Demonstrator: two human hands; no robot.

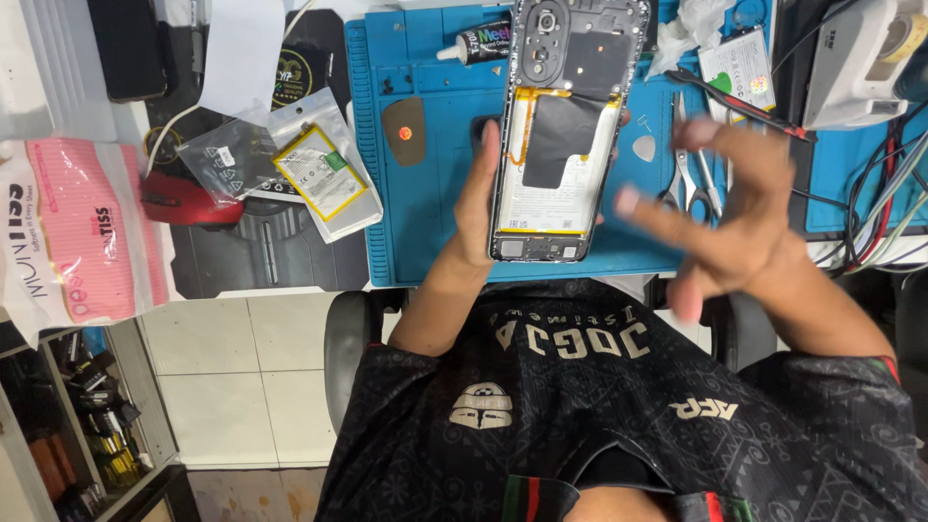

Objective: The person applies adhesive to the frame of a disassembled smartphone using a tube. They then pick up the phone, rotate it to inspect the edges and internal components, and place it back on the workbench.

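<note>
Black patterned shirt [619, 425] fills the bottom of the view, nearest the camera. Above it, the left hand [476, 217] grips an opened phone [565, 126] by its left edge, thumb lying up along the frame and fingers hidden behind. The phone stands upright toward 12 o'clock over the blue work mat [425, 222], its back cover off. Inside show a dark camera module and shielding at the top, a black patch of tape across the middle, yellow strips along the edges, and a pale battery below, ending in a dark bottom board.

At 3 o'clock from the phone, the right hand [730, 208] hovers open and blurred, fingers spread and holding nothing, not touching the phone. Behind it on the mat lie tweezers [694, 179].

At 9 o'clock from the phone, off the mat, a spare battery in a clear bag [324, 174] rests just beside a red object [188, 201]. A small glue tube [476, 43] lies on the mat at 11 o'clock.
</note>
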